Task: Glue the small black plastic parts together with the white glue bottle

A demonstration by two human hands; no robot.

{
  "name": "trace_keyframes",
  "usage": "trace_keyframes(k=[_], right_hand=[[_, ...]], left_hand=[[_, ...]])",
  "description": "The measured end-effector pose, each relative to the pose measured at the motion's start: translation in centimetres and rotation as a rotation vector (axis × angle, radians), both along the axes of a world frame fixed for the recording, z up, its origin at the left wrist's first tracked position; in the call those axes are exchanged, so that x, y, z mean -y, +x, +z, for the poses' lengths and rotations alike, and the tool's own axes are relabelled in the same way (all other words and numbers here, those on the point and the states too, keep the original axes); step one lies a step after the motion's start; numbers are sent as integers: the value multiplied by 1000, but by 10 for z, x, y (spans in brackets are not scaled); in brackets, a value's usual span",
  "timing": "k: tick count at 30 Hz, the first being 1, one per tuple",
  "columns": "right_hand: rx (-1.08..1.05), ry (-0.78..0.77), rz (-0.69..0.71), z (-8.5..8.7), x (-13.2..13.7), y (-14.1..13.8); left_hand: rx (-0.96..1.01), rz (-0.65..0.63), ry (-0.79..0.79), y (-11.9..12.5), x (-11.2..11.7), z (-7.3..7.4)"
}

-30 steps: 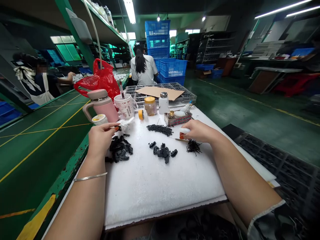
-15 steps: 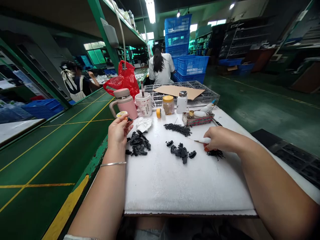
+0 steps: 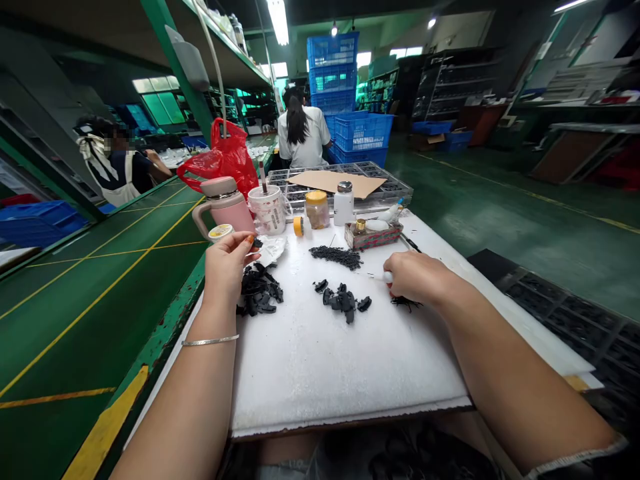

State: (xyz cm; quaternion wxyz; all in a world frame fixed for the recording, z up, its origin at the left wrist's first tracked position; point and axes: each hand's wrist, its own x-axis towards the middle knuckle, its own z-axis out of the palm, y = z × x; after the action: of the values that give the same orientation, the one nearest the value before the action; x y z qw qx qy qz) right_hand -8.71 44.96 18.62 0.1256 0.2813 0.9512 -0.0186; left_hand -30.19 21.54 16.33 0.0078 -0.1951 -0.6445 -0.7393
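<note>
My left hand pinches a small black plastic part between thumb and fingertips, above a pile of similar black parts. My right hand is closed around a white-handled tool whose thin tip points left over the table. Beneath that hand lies a bunch of thin black strands, partly covered. Between the hands rests a smaller group of black parts. Farther back is a heap of small, thin black pieces.
On the white tabletop stand a pink mug, a white cup, a yellow-lidded jar, a white bottle and a small box. Crumpled white paper lies near my left hand. Two people sit beyond.
The whole view has swung right, so things sit farther left. My right hand has turned slightly, and the tool's white handle shows less. Both hands keep their hold.
</note>
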Motion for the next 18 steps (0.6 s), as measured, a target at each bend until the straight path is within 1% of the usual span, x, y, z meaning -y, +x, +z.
trace_keyframes(k=[7, 13, 18], right_hand=[[4, 10, -25, 4, 6, 3], [-45, -9, 13, 0, 9, 3], [-159, -88, 100, 6, 2, 3]], left_hand=[[-35, -47, -24, 6, -5, -1], [-36, -73, -8, 9, -6, 0], [37, -110, 3, 15, -9, 2]])
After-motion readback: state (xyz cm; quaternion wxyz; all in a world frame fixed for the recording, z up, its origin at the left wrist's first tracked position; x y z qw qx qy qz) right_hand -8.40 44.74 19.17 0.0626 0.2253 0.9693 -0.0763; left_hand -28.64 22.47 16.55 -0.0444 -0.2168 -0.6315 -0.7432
